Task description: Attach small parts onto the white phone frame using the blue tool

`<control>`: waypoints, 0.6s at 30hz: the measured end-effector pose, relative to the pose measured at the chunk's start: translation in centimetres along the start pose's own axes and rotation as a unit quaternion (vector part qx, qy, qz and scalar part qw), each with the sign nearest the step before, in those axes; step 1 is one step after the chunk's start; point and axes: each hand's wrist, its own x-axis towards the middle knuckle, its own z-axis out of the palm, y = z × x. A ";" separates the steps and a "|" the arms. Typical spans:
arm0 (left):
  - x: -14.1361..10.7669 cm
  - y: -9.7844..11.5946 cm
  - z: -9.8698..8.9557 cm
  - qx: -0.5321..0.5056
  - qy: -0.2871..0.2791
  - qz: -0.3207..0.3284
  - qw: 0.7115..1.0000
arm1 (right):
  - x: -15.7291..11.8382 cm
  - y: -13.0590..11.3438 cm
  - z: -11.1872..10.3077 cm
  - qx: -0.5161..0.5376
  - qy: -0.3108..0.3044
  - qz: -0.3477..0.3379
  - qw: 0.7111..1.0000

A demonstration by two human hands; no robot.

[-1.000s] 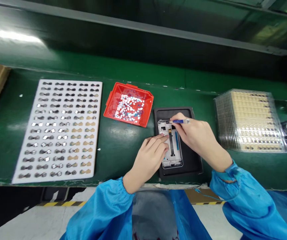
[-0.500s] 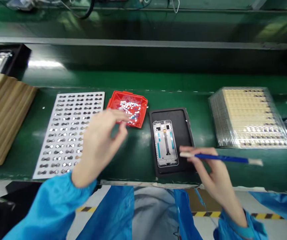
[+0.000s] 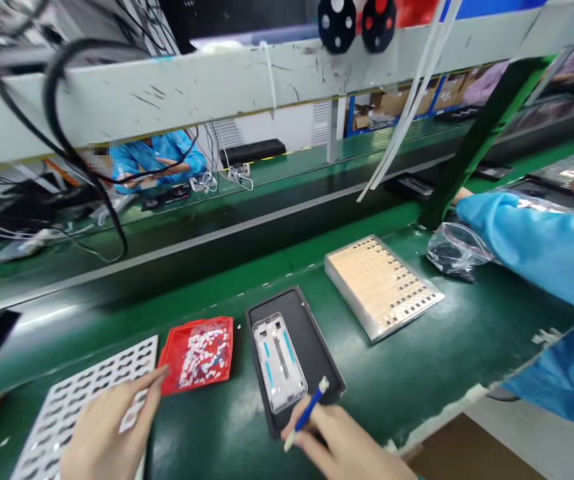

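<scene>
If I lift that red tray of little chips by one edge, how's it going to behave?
The red tray looks like thin, shallow plastic, so probably light and slightly flexible. Its loose chips would likely slide toward the low side and spill over the low wall.

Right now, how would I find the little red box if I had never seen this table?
Look at the long green workbench, near its front edge. Left of the black tray that holds the white phone frame, and right of the white sheet of small parts, sits the red bin. It is the only red thing on the bench, filled with tiny shiny scraps, with the left hand at its corner.
</scene>
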 end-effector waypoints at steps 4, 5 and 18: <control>-0.7 1.6 -2.1 0.008 0.018 -0.006 1.000 | 6.7 0.9 -2.2 0.001 0.026 -0.067 0.997; -0.5 2.1 -2.4 0.017 0.019 0.001 1.000 | 9.0 1.4 -2.7 0.019 0.032 -0.078 0.996; 1.3 4.9 1.2 0.007 0.049 -0.091 0.995 | 20.2 4.2 -9.0 0.020 0.245 -0.137 0.960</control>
